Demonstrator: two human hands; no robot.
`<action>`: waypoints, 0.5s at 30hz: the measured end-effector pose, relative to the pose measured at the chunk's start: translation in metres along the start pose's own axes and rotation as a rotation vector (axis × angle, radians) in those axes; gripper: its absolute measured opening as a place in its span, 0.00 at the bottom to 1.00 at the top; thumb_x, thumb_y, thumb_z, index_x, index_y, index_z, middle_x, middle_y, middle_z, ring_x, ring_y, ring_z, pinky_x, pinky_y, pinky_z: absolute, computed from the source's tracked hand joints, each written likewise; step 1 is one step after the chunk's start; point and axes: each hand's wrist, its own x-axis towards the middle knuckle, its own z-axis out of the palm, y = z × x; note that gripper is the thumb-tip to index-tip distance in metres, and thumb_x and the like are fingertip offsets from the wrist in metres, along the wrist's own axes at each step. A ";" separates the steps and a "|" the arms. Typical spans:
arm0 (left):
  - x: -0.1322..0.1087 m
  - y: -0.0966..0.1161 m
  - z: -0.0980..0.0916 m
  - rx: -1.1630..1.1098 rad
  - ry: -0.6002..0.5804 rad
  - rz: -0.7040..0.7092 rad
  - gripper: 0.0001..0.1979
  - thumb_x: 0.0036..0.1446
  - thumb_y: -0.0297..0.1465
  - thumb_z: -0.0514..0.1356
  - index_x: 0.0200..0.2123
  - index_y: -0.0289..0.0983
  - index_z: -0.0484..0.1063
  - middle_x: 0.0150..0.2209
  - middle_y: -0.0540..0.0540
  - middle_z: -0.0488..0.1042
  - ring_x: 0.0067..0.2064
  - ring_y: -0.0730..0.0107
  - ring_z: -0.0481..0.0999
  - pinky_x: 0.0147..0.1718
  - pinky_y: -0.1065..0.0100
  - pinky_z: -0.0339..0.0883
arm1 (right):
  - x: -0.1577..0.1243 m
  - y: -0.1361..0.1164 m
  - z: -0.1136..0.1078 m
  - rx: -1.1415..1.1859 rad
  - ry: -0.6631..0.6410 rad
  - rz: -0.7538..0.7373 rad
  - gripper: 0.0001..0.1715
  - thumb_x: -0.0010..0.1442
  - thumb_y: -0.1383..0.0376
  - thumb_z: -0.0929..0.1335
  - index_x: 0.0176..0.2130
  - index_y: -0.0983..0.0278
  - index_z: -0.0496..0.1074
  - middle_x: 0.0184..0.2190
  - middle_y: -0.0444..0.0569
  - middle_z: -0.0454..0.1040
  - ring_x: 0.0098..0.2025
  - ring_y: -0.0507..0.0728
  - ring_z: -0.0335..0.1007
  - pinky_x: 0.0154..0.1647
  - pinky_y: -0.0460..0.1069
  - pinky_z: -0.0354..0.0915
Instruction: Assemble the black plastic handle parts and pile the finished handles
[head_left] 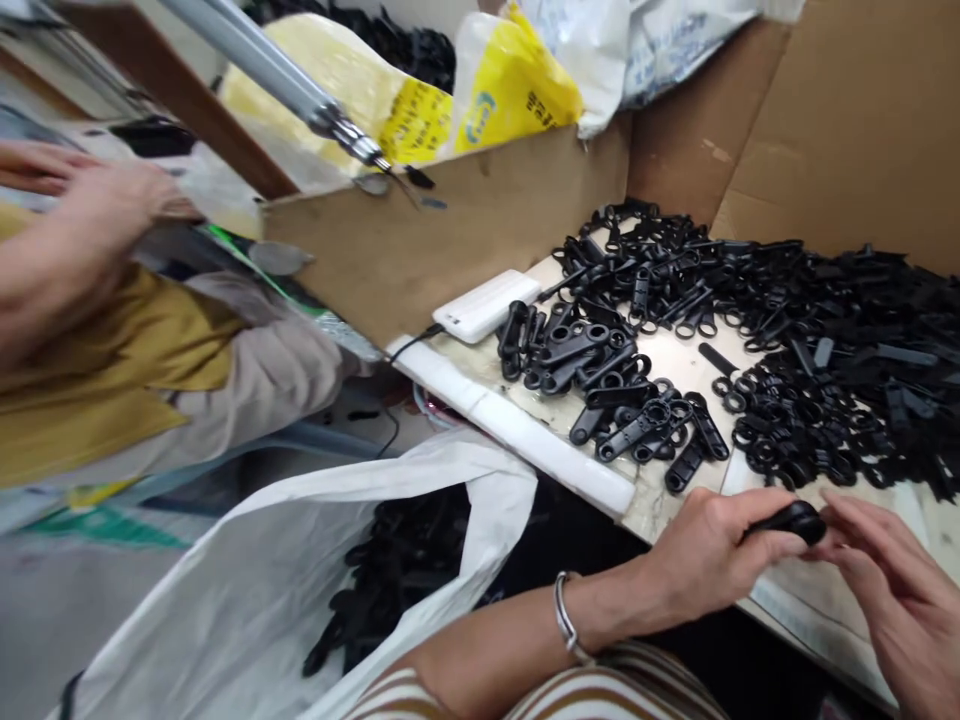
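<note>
Between the thumb and fingers of my left hand (716,548) is a small black plastic part (799,521) with a rounded end. My right hand (896,585) closes its thumb and fingertips around that rounded end, partly hiding it. Both hands are over the table's front edge. Just beyond them lies a cluster of black plastic arms with ring-shaped ends (637,425). To its right spreads a heap of small black rings and clips (795,420).
A white power bank (487,305) with a cable lies by the cardboard divider (450,230). An electric screwdriver (330,115) hangs above it. Below the white-padded table edge (517,425), a white sack (247,540) holds black parts. A co-worker's arm (82,230) is at left.
</note>
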 end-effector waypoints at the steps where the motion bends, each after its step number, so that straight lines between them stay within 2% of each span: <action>1: -0.001 0.001 0.000 -0.001 0.016 0.009 0.14 0.61 0.32 0.57 0.48 0.38 0.77 0.31 0.49 0.77 0.30 0.72 0.72 0.32 0.73 0.66 | 0.000 0.003 0.001 0.030 -0.013 0.072 0.25 0.61 0.53 0.65 0.58 0.37 0.66 0.56 0.45 0.73 0.47 0.65 0.78 0.43 0.58 0.79; 3: -0.002 0.001 0.000 0.001 0.027 0.034 0.16 0.60 0.30 0.56 0.50 0.38 0.76 0.29 0.49 0.76 0.28 0.72 0.73 0.31 0.73 0.66 | 0.003 0.006 0.009 0.092 -0.013 0.209 0.20 0.59 0.49 0.66 0.52 0.38 0.73 0.51 0.45 0.77 0.49 0.67 0.77 0.45 0.58 0.78; 6: -0.003 0.002 -0.004 0.032 0.055 0.037 0.15 0.60 0.28 0.54 0.47 0.36 0.77 0.27 0.49 0.76 0.26 0.73 0.73 0.28 0.74 0.67 | 0.011 -0.003 0.023 0.092 -0.003 0.230 0.16 0.59 0.48 0.66 0.41 0.47 0.80 0.42 0.48 0.82 0.45 0.69 0.79 0.42 0.58 0.79; 9: -0.006 0.009 -0.020 0.089 0.124 0.047 0.15 0.62 0.29 0.53 0.47 0.35 0.76 0.27 0.49 0.76 0.24 0.73 0.73 0.27 0.73 0.68 | 0.033 -0.023 0.030 0.084 -0.004 0.072 0.18 0.61 0.50 0.66 0.41 0.55 0.81 0.40 0.49 0.82 0.40 0.65 0.81 0.40 0.56 0.80; 12: -0.014 0.016 -0.045 0.303 0.237 0.147 0.18 0.66 0.31 0.51 0.54 0.33 0.72 0.33 0.43 0.80 0.31 0.68 0.78 0.32 0.71 0.71 | 0.073 -0.047 0.030 0.127 -0.190 -0.144 0.19 0.65 0.53 0.64 0.46 0.56 0.79 0.43 0.48 0.82 0.41 0.62 0.81 0.41 0.52 0.79; 14: -0.020 0.016 -0.062 0.522 0.369 0.213 0.19 0.67 0.30 0.49 0.57 0.29 0.69 0.38 0.39 0.81 0.36 0.64 0.80 0.38 0.68 0.72 | 0.110 -0.061 0.035 0.107 -0.342 -0.274 0.21 0.68 0.55 0.62 0.52 0.57 0.76 0.48 0.49 0.80 0.45 0.61 0.80 0.45 0.54 0.77; 15: -0.022 0.015 -0.070 0.632 0.442 0.241 0.19 0.67 0.29 0.49 0.57 0.28 0.68 0.39 0.37 0.81 0.38 0.63 0.80 0.39 0.66 0.72 | 0.131 -0.066 0.041 0.045 -0.347 -0.347 0.21 0.68 0.55 0.62 0.53 0.58 0.75 0.49 0.50 0.79 0.47 0.61 0.78 0.50 0.56 0.75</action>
